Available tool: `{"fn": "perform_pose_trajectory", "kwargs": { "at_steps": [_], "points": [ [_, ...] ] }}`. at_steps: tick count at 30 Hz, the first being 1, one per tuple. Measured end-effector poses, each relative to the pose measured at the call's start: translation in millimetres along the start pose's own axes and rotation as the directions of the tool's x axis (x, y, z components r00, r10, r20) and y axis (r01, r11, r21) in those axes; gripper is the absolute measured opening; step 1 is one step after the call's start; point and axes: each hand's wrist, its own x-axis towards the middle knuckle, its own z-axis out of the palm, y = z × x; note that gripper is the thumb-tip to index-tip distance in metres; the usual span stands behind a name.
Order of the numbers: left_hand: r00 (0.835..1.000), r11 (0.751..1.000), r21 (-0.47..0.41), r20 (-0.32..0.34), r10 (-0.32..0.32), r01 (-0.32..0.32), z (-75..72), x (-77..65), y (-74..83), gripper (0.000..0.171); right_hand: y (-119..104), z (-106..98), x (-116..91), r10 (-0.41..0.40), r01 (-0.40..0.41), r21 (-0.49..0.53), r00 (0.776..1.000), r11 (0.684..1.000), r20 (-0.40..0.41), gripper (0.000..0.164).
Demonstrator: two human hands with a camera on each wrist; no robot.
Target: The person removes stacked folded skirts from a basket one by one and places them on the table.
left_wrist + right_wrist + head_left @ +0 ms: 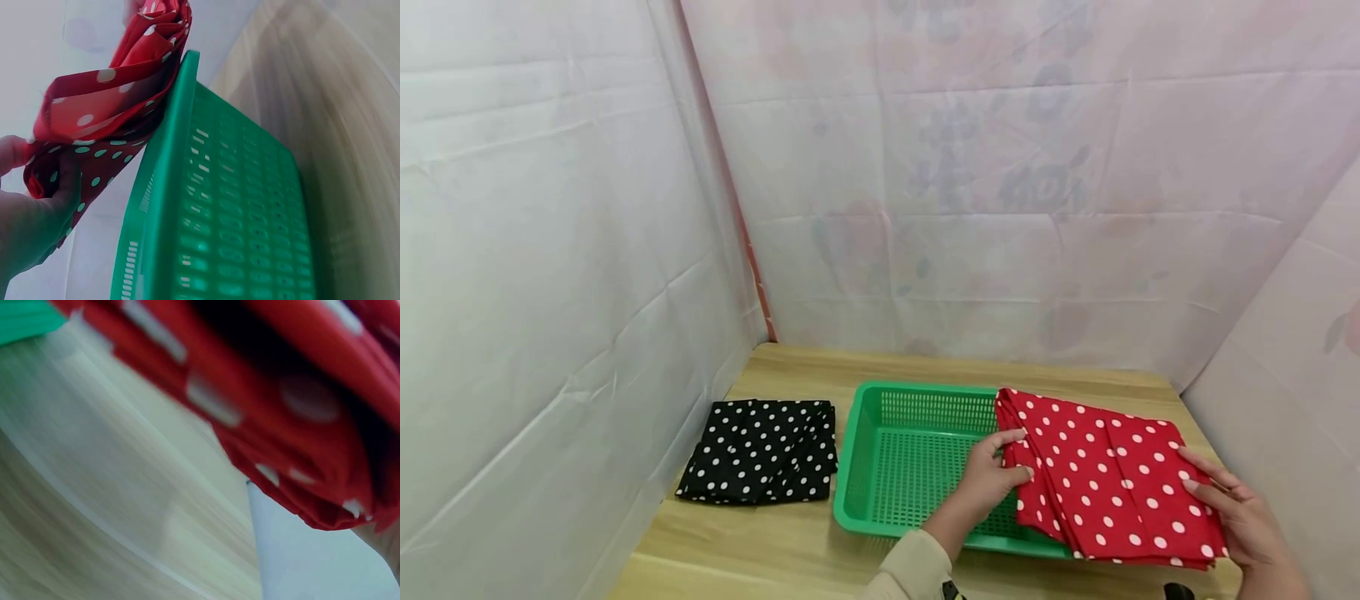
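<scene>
A folded red cloth with white dots (1105,483) is held between both hands over the right part of a green basket (850,467). My left hand (988,479) pinches the cloth's left edge; in the left wrist view the thumb and fingers of the left hand (31,219) grip the folded layers above the basket rim. On the far side of the cloth, my right hand (1240,517) holds its right edge, thumb on top. The right wrist view shows layered folds of red cloth (269,425) close up, with the right fingers mostly hidden.
A folded black cloth with white dots (760,454) lies left of the basket on the wooden table (715,546). Pale printed sheets (925,208) hang behind the table and on both sides. A small black object (1178,591) shows at the bottom edge.
</scene>
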Motion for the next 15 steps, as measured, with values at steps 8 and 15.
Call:
{"fn": "perform_pose_trajectory", "kwargs": {
  "at_steps": [8,15],
  "points": [
    [0.999,0.988,0.154,0.043,0.002,-0.009,24.0,13.1,-5.3,0.047,-13,-29,-1,0.025,-0.025,0.016,1.0,1.0,-0.007,0.046],
    [0.999,0.929,0.368,-0.032,-0.013,0.024,43.5,23.8,-8.4,0.037,-17,-52,0,0.065,-0.066,-0.017,0.997,0.998,-0.029,0.045]
  ]
}}
